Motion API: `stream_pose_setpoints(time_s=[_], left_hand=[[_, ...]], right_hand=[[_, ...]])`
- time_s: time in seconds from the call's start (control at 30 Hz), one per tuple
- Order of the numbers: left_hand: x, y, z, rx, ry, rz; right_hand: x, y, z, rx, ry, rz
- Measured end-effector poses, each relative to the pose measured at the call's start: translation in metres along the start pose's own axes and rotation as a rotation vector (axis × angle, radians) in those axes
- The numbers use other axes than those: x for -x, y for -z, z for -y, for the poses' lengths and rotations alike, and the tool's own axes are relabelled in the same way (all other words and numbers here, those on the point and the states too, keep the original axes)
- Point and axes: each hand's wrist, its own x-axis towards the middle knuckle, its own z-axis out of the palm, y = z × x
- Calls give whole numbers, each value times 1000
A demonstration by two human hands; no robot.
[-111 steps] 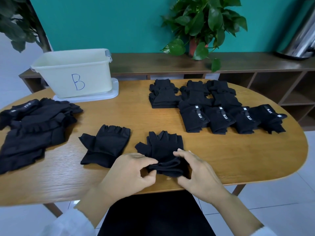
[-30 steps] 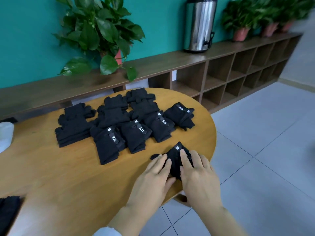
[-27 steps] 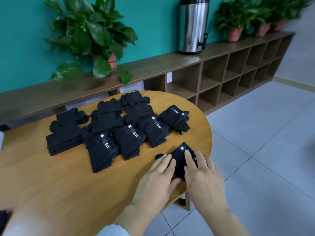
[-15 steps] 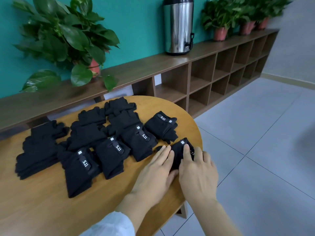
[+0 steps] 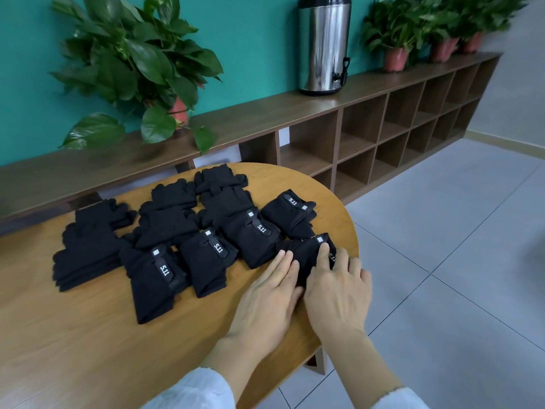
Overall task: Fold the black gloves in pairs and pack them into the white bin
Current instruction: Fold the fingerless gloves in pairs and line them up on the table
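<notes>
A folded pair of black gloves [image 5: 306, 252] lies near the right end of the wooden table [image 5: 73, 335]. My left hand [image 5: 265, 299] presses on its left side with straight fingers. My right hand [image 5: 336, 284] lies flat over its right side, the forefinger touching the white tag. Several other folded black pairs [image 5: 206, 255] sit in rows to the left, some showing "5.11" labels. A taller stack of folded gloves [image 5: 88, 249] stands at the far left of the group. The white bin is out of view.
A long wooden shelf unit [image 5: 368, 134] runs behind the table. On it stand a leafy potted plant [image 5: 141, 69], a steel urn [image 5: 323, 45] and more potted plants [image 5: 413, 31]. Grey tiled floor [image 5: 457, 261] lies to the right of the table's rounded end.
The freshly folded pair has been carried from the middle of the table to its right end and set beside the other folded pairs. Both hands now rest flat on it.
</notes>
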Motion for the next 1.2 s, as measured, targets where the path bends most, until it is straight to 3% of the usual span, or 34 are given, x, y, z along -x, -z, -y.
stream_pose_setpoints(time_s=[0.23, 0.57, 1.2], left_hand=[[38, 24, 5, -38, -12, -2], [116, 90, 40, -181, 117, -58], [355, 209, 152, -261, 724, -183]], right_hand=[[6, 18, 1, -24, 9, 40], [46, 51, 66, -66, 239, 67], [187, 89, 287, -290, 890, 162]])
